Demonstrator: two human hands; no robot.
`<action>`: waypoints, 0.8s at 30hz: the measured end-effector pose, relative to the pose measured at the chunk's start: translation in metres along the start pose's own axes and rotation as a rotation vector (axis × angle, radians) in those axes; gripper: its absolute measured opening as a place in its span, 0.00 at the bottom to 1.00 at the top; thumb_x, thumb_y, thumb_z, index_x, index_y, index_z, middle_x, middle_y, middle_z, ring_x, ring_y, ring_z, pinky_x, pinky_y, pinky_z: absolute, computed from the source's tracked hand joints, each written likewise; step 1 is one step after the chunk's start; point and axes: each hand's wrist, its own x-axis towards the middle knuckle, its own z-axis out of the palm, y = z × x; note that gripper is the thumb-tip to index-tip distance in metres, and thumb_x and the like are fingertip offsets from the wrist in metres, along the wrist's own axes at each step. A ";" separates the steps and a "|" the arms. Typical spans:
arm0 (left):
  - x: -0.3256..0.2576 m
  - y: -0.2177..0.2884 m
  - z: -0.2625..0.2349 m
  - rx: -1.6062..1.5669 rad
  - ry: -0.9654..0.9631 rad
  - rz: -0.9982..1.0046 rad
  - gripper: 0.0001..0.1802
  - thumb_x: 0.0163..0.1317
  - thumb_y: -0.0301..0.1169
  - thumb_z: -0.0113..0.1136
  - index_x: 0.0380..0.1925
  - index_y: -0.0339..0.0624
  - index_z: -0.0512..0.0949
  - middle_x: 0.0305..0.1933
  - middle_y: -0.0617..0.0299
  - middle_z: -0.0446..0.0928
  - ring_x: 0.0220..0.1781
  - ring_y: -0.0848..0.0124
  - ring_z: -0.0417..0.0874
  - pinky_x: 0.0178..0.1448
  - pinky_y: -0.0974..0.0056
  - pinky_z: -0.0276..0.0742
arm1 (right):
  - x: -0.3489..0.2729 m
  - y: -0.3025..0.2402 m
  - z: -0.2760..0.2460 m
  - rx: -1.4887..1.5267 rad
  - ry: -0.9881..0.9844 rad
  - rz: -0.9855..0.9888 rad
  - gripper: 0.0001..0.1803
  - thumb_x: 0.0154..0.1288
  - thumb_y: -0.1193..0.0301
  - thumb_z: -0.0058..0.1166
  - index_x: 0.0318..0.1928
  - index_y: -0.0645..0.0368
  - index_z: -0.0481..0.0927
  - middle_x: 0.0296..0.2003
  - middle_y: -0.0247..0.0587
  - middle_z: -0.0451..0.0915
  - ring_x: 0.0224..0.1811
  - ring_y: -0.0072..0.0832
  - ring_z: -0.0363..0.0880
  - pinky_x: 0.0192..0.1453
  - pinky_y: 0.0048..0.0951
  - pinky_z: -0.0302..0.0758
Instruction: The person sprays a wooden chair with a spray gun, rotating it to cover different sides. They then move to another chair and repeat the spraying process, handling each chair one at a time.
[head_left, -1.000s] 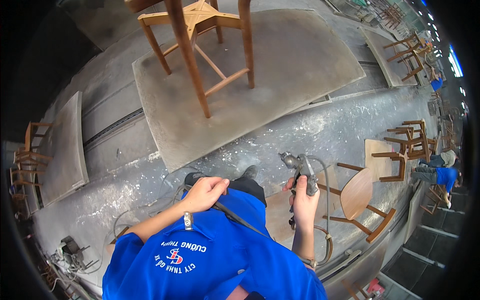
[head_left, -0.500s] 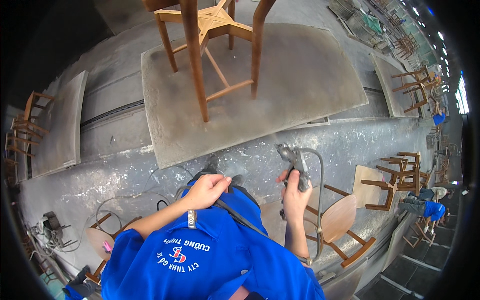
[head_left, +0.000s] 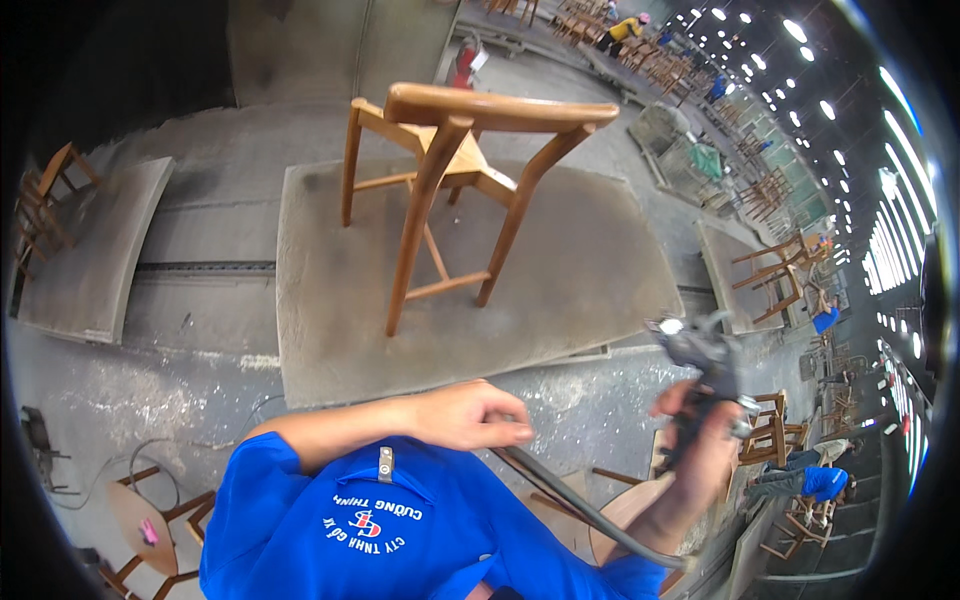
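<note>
In my right hand [head_left: 700,440] is a dark metal spray gun [head_left: 700,355], blurred by motion, raised to the right of a wooden chair frame. The fingers wrap around its grip. A grey hose [head_left: 580,500] runs along my right forearm and passes below my left hand [head_left: 470,415]. The left hand is held before my chest with its fingers curled; whether anything is inside them is hidden. The brown chair [head_left: 500,110] stands upright on a flat grey board [head_left: 560,270], its curved backrest nearest me. Its seat is an open frame with crossed, paler slats.
More boards bearing chairs stand left [head_left: 95,250] and right [head_left: 725,260] along a floor track [head_left: 205,266]. Behind me are chairs with round wooden seats, one seat [head_left: 140,520] carrying a pink item. A blue-shirted person [head_left: 825,483] bends over a chair at right.
My view has tilted up, bringing the chair's backrest into sight. The spray gun has risen and moved right in my right hand. My left hand has shifted right, still curled.
</note>
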 end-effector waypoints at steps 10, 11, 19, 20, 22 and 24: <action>0.050 0.083 0.038 -0.200 -0.221 0.409 0.16 0.71 0.40 0.58 0.39 0.36 0.81 0.18 0.60 0.74 0.20 0.74 0.68 0.27 0.64 0.61 | 0.054 -0.166 -0.028 -0.049 -0.553 -0.323 0.47 0.61 0.25 0.40 0.34 0.65 0.71 0.22 0.40 0.72 0.17 0.25 0.72 0.21 0.23 0.67; 0.052 0.084 0.041 -0.211 -0.229 0.411 0.16 0.71 0.40 0.58 0.38 0.35 0.81 0.18 0.60 0.73 0.21 0.74 0.67 0.27 0.64 0.61 | 0.056 -0.170 -0.027 -0.093 -0.548 -0.314 0.46 0.64 0.26 0.37 0.32 0.65 0.72 0.21 0.39 0.72 0.18 0.25 0.72 0.20 0.22 0.65; 0.067 0.072 0.056 -0.302 -0.320 0.315 0.15 0.73 0.39 0.58 0.40 0.35 0.80 0.28 0.64 0.77 0.30 0.78 0.73 0.35 0.67 0.69 | 0.095 -0.154 -0.071 -0.410 0.154 -0.087 0.36 0.75 0.38 0.39 0.41 0.62 0.77 0.23 0.33 0.74 0.23 0.19 0.77 0.16 0.16 0.56; 0.068 0.071 0.056 -0.261 -0.322 0.286 0.13 0.73 0.37 0.57 0.42 0.36 0.80 0.31 0.65 0.79 0.32 0.78 0.76 0.37 0.68 0.72 | 0.097 -0.146 -0.082 -0.387 0.195 -0.073 0.35 0.76 0.39 0.39 0.44 0.62 0.77 0.23 0.33 0.73 0.23 0.19 0.76 0.15 0.16 0.56; 0.069 0.067 0.057 -0.277 -0.348 0.288 0.14 0.73 0.38 0.57 0.43 0.36 0.80 0.31 0.65 0.79 0.32 0.78 0.76 0.37 0.68 0.72 | 0.088 -0.130 -0.105 -0.350 0.244 -0.101 0.35 0.76 0.39 0.39 0.48 0.62 0.75 0.24 0.34 0.74 0.23 0.19 0.75 0.15 0.16 0.56; 0.072 0.057 0.056 -0.299 -0.412 0.166 0.16 0.74 0.40 0.55 0.44 0.37 0.80 0.32 0.64 0.80 0.33 0.77 0.77 0.37 0.67 0.74 | 0.062 -0.106 -0.121 -0.262 0.320 -0.164 0.36 0.75 0.38 0.39 0.50 0.63 0.74 0.25 0.36 0.74 0.23 0.19 0.74 0.15 0.16 0.56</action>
